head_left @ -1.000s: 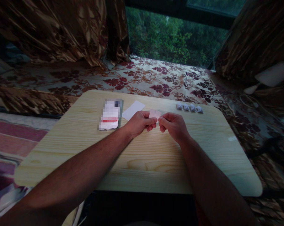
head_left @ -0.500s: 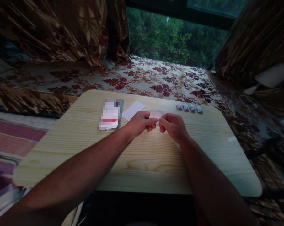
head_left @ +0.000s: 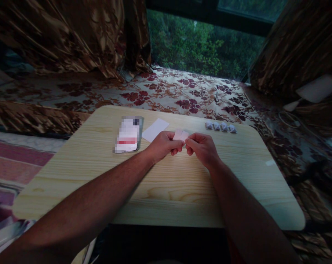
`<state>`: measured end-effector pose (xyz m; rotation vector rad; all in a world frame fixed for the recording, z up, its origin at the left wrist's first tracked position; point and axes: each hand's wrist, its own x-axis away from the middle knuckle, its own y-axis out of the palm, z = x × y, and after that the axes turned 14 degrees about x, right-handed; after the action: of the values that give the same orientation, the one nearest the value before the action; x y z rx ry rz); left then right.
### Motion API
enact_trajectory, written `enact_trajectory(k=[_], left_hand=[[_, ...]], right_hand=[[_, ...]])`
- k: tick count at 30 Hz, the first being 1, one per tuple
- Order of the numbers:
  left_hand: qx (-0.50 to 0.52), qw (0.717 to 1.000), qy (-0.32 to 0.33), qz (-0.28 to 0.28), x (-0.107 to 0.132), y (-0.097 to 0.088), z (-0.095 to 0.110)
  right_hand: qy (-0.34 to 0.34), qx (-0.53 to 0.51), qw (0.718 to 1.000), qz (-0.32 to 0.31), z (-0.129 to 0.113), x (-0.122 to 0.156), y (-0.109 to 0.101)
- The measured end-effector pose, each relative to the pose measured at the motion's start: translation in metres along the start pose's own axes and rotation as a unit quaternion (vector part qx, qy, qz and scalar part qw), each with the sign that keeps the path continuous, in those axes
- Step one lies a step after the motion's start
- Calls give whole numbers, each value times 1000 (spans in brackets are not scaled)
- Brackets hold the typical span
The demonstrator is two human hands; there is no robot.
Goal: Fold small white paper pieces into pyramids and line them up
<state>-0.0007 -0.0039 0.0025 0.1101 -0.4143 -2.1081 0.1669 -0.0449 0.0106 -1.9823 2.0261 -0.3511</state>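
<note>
A small folded piece of white paper [head_left: 180,135] is held up between my two hands over the middle of the table. My left hand [head_left: 166,143] pinches its left and lower edge, thumb on top. On the other side, my right hand [head_left: 201,145] grips the lower right corner between thumb and bent fingers. Creases show on the paper, but its lower part is hidden by my fingers. Just beyond my left hand lies a flat white sheet of paper [head_left: 155,129]. Several small folded paper pieces with pointed tops [head_left: 224,127] stand in a row behind my right hand.
The light wood table [head_left: 179,190] has rounded corners. A phone-shaped item [head_left: 128,134], blurred out, lies at its left back. A small pale patch [head_left: 270,162] is near the right edge. Behind are a flowered cloth ledge [head_left: 188,91], brown curtains [head_left: 99,36] and a white lamp [head_left: 318,88].
The paper has shifted slightly in my fingers, and its upper edge and crease look a little different. Both hands keep their grip in nearly the same place.
</note>
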Motion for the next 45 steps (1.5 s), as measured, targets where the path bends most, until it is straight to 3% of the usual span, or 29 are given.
enact_trajectory(k=[23, 38, 45], left_hand=[[20, 999, -16, 22, 1, 3, 2], [-31, 999, 13, 16, 2, 3, 2], [-53, 998, 5, 27, 4, 6, 6]], right_hand=[[11, -15, 1000, 18, -1, -1, 0], [5, -17, 1000, 23, -2, 0, 0], [-11, 59, 998, 31, -2, 1, -1]])
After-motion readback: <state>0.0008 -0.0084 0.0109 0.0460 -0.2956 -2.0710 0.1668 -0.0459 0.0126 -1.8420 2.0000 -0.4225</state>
